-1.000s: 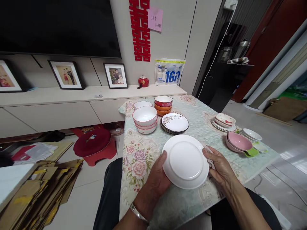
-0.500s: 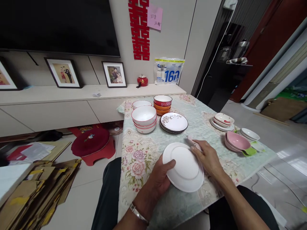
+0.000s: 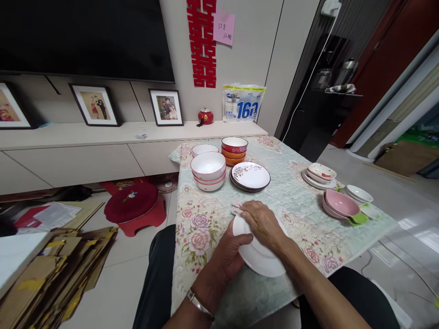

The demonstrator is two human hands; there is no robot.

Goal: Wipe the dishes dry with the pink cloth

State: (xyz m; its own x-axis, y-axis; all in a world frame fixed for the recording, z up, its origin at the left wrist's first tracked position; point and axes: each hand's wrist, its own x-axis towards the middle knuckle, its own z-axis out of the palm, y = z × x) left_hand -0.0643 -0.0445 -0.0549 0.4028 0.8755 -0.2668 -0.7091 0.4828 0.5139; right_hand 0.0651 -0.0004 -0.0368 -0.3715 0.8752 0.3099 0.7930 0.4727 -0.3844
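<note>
A white plate (image 3: 262, 258), tilted with its underside facing me, is held above the near part of the table. My left hand (image 3: 231, 249) grips its left edge, thumb over the surface. Across the plate's upper left part lies my right hand (image 3: 262, 221), closed on a pale cloth (image 3: 236, 208) that pokes out past the fingertips at the rim. My right hand and forearm hide much of the plate's upper and right side. Just beyond the hands sits a stack of white plates (image 3: 250, 176) with dark rims and a floral pattern.
White bowls with red rims (image 3: 208, 167) stand stacked at the table's left, near orange and red bowls (image 3: 234, 151). Along the right are pink bowls (image 3: 341, 203), small white dishes (image 3: 358, 193) and patterned bowls on plates (image 3: 320, 172). A red stool (image 3: 135, 210) stands left of the table.
My right hand has moved left with the cloth, from the plate's upper right edge across to its upper left. My left hand keeps its grip on the plate.
</note>
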